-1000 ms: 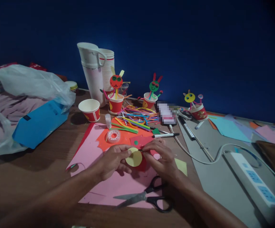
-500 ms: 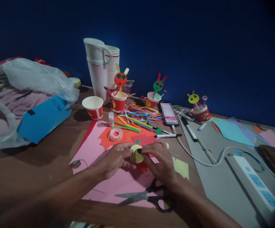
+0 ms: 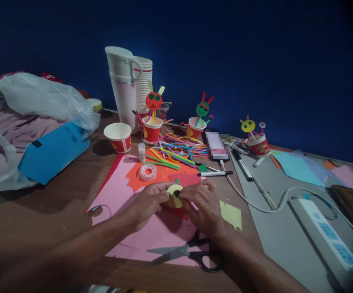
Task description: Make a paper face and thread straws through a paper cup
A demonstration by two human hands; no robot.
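Note:
Between the fingertips of my left hand (image 3: pixel 147 205) is the edge of a round yellow paper disc (image 3: pixel 173 202). My right hand (image 3: pixel 202 209) pinches a small black piece (image 3: pixel 177 194) against the disc's face; its exact shape is partly hidden by my fingers. Both hands are over pink paper (image 3: pixel 121 240) with a cut-out edge. Scissors (image 3: pixel 172 254) with black handles lie spread on it, below my right hand. Beyond the disc are red paper (image 3: pixel 185 179), orange paper (image 3: pixel 134 179) and a roll of tape (image 3: pixel 142 173).
Colourful pipe cleaners (image 3: pixel 179 152) lie behind the papers. Decorated cups stand at the back, near a white jug (image 3: pixel 124 93) and stacked cups (image 3: pixel 146 81). An upright red-and-white cup (image 3: pixel 121 144) stands left. A phone (image 3: pixel 217 146) with a cable and a power strip (image 3: pixel 325 232) lie right.
The view has shifted slightly. Both hands stay almost in place, with the black piece still against the yellow disc and the disc tilted a little differently.

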